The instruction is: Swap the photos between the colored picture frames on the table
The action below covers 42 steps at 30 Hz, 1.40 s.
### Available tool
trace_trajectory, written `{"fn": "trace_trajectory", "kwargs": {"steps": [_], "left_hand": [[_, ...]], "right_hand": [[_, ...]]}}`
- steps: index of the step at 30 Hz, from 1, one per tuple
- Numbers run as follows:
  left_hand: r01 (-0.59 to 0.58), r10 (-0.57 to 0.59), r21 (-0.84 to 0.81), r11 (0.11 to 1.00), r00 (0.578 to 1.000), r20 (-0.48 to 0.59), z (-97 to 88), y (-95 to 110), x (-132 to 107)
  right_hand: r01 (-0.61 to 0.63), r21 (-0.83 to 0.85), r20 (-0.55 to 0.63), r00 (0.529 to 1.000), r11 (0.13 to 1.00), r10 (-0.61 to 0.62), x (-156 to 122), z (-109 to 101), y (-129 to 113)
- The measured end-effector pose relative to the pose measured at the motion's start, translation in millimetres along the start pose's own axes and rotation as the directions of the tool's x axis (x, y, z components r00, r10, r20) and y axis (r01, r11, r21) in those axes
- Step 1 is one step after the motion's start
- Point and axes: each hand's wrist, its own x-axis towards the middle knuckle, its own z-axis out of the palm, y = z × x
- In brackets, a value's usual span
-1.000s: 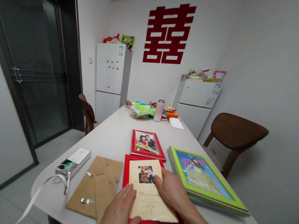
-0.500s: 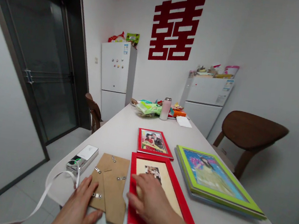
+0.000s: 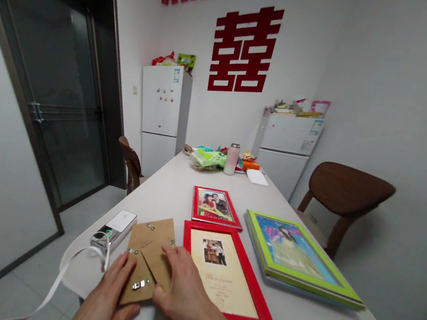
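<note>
A brown photo-frame backing board (image 3: 144, 256) with metal clips and a stand flap lies at the near left of the table. My left hand (image 3: 107, 293) is open against its left edge, fingers stretched out and the thumb apart. My right hand (image 3: 186, 287) is closed on the board's right side, its fingertips over the edge near a clip; what lies under the fingers is hidden. Beside it is a red picture frame (image 3: 269, 317) with a cream sheet and a small photo in it. Behind that lies a smaller red frame (image 3: 217, 206) with a picture of two people.
To the right, a green picture frame (image 3: 299, 250) lies on a stack. A white device (image 3: 115, 228) with a white strap (image 3: 60, 276) is at the left table edge. Farther back stand a pink bottle (image 3: 231, 160) and several bright packages (image 3: 208, 158). Brown chairs (image 3: 351, 191) flank the table.
My right hand has moved left from the large red frame onto the backing board, uncovering the small photo. The board has turned slightly. My left hand stays at the board's left edge.
</note>
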Motion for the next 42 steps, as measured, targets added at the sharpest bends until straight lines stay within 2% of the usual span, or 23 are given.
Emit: {"fn": "trace_trajectory", "kwargs": {"steps": [3,5,7,9,11,14,16,19,23,31,34,38,42], "left_hand": [[-0.115,0.115,0.011,0.993,0.984,-0.134,1.2,4,6],[-0.175,0.172,-0.007,0.984,0.972,-0.160,-2.1,15,11],[-0.208,0.197,-0.063,0.976,0.970,-0.143,-3.8,32,18],[-0.204,0.196,-0.136,0.969,0.978,-0.071,-1.6,52,25],[-0.168,0.182,-0.197,0.966,0.982,0.056,3.4,73,31],[-0.103,0.164,-0.259,0.960,0.960,0.226,9.2,102,42],[-0.079,0.163,-0.282,0.956,0.943,0.289,9.8,117,49],[-0.068,0.150,-0.250,0.966,0.933,0.326,8.7,131,56],[-0.100,0.149,-0.165,0.981,0.935,0.323,14.4,135,58],[-0.161,0.169,-0.062,0.985,0.969,0.178,32.3,129,56],[-0.193,0.195,-0.031,0.981,0.970,0.145,33.0,127,56],[-0.250,0.259,-0.082,0.965,0.958,0.123,32.7,121,51],[-0.305,0.326,-0.156,0.940,0.935,0.138,32.7,114,47]], "right_hand": [[0.026,0.036,-0.037,0.999,0.999,-0.024,-5,-21,-7],[0.030,0.016,-0.061,0.998,0.999,-0.029,-11,-38,-7],[0.008,-0.019,-0.062,0.998,1.000,-0.009,-18,-56,0],[-0.033,-0.054,-0.054,0.998,0.998,0.030,-27,-72,12],[-0.085,-0.098,-0.054,0.995,0.992,0.080,-39,-85,29],[-0.166,-0.162,-0.058,0.986,0.973,0.158,-55,-99,53],[-0.201,-0.190,-0.060,0.979,0.961,0.193,-62,-104,65],[-0.212,-0.199,-0.060,0.977,0.957,0.204,-66,-104,76],[-0.199,-0.202,-0.077,0.979,0.959,0.187,-65,-95,85],[-0.151,-0.340,-0.135,0.985,0.928,0.110,-72,-75,96],[-0.113,-0.385,-0.104,0.991,0.916,0.079,-71,-77,93],[-0.065,-0.359,-0.035,0.998,0.931,0.056,-63,-87,88],[-0.092,-0.394,-0.067,0.995,0.915,0.072,-48,-89,93]]}}
